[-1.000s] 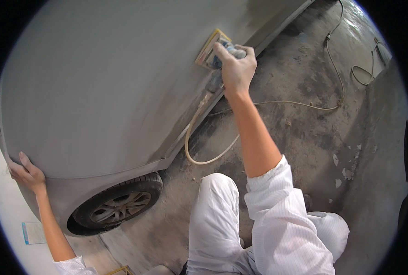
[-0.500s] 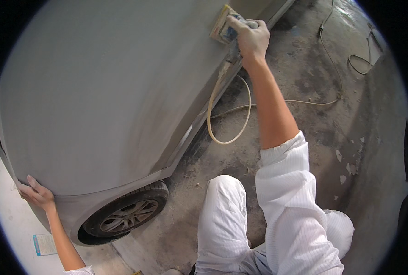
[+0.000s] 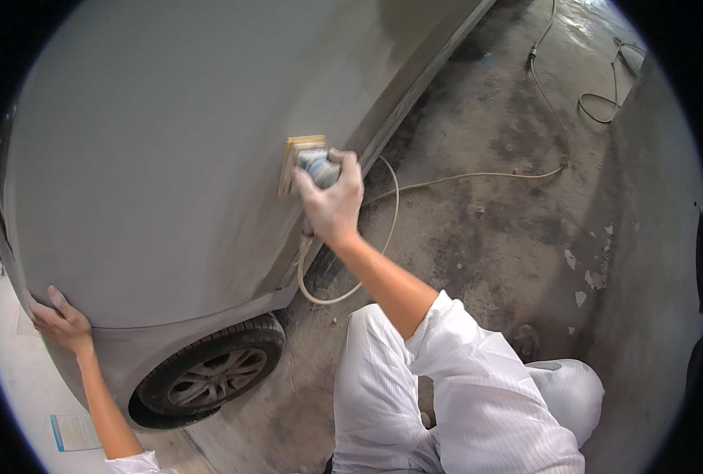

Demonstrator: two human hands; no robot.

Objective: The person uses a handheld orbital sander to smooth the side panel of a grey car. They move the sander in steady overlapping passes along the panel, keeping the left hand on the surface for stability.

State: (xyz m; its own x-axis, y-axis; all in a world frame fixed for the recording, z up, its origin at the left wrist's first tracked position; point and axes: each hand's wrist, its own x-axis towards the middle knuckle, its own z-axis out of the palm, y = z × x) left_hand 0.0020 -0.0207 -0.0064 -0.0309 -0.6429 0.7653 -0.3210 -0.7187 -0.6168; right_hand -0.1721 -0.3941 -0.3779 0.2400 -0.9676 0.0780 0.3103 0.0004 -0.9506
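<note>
My right hand [image 3: 337, 197] is wrapped round a pneumatic sander [image 3: 317, 165] with a blue-and-white body. The sander's rectangular, yellowish pad stands against the grey car door [image 3: 162, 182], above the door's lower edge. A pale air hose [image 3: 325, 301] loops down from the tool beside my wrist. At the lower left, my left hand [image 3: 63, 322] rests with fingers spread on the edge of the car body, near the wheel [image 3: 213, 375]. Dust whitens both hands. The inner side of my right fingers is hidden.
The hose [image 3: 486, 176] runs on across the stained concrete floor [image 3: 478, 261] to a connector at the upper right. More cable [image 3: 600, 110] lies coiled beside the grey wall [image 3: 652, 237]. A printed sheet [image 3: 78, 432] is at the lower left. My white-clad knees [image 3: 371, 379] are close to the car.
My right hand has brought the sander down and to the left along the door, from near its far lower edge. The hose loop has followed. My left hand stays on the car edge.
</note>
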